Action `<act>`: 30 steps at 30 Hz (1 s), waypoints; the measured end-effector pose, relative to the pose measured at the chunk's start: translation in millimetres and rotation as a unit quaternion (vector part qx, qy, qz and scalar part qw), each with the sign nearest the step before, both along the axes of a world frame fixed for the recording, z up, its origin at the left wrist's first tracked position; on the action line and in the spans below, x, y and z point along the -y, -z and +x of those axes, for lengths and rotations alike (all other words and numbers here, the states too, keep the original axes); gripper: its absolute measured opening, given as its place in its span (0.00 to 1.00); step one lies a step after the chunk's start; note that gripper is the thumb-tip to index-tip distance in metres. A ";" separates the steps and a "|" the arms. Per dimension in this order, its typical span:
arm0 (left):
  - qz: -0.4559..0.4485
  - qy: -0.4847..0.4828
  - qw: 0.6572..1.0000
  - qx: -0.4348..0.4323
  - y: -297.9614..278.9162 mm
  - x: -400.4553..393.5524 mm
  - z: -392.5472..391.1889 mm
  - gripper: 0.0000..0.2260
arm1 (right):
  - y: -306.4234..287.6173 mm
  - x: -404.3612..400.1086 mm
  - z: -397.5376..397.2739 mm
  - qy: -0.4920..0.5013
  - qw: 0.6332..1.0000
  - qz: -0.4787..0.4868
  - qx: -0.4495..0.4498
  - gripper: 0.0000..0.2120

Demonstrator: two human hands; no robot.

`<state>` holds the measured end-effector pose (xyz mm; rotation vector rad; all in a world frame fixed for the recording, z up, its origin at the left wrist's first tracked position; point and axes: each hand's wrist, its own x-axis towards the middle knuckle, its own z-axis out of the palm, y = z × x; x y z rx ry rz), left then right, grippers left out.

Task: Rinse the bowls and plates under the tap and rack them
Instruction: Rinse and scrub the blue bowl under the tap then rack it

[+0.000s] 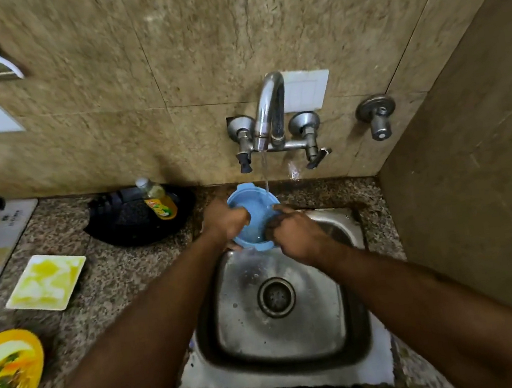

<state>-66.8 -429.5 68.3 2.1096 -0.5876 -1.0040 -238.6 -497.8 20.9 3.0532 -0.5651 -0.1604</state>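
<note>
A speckled granite counter runs below a tan tiled wall; a steel sink is set into it. Both hands hold a blue bowl above the sink's far edge, tilted toward the person. The left hand grips the bowl's left rim, thumb curled inside. The right hand grips the right rim (fingers curled over the edge). Water from the tap falls into the bowl just beyond the right hand. Left of the left hand stand a soap bottle on a black pan, a white square plate smeared yellow, and a yellow bowl nearest the person.
</note>
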 end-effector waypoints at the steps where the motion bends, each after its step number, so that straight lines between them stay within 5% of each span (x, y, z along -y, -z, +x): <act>1: -0.047 -0.042 0.998 0.027 11.3 -10.4 -5.6 0.21 | 0.6 -4.4 0.7 0.010 0.999 0.030 0.015 0.13; 6: -0.121 -0.119 0.985 0.036 38.5 -36.8 -34.9 0.32 | 10.9 -21.6 10.7 0.007 0.996 0.084 0.021 0.11; 9: -0.049 -0.004 0.998 0.045 33.3 -28.9 -13.1 0.27 | 12.9 -7.7 0.3 -0.094 0.995 0.024 0.017 0.17; 11: 0.016 0.093 0.995 -0.015 20.7 -25.4 4.6 0.19 | 9.0 10.0 -8.5 -0.171 0.984 -0.044 0.036 0.17; 14: 0.068 0.119 0.986 -0.092 10.0 -17.3 21.1 0.19 | 5.3 25.5 -10.0 -0.196 0.973 -0.115 0.036 0.14; 19: -0.118 -0.100 0.986 -0.060 44.1 -25.6 -3.5 0.29 | 6.8 1.6 8.3 -0.060 0.998 -0.013 -0.010 0.10; 22: -0.166 -0.098 0.981 -0.019 60.8 -39.0 -14.8 0.24 | 13.6 -2.8 1.3 -0.093 0.995 0.029 0.034 0.11; 24: -0.136 -0.034 0.989 -0.044 57.9 -37.5 -6.0 0.26 | 15.7 10.7 -9.5 -0.144 0.989 -0.002 0.026 0.20; 27: -0.035 0.067 0.987 -0.141 39.0 -28.4 11.5 0.22 | 2.0 36.9 -19.6 -0.219 0.972 -0.083 -0.022 0.20; 30: 0.028 0.117 0.981 -0.149 25.4 -20.3 25.0 0.18 | -6.9 42.8 -11.8 -0.216 0.965 -0.142 -0.041 0.25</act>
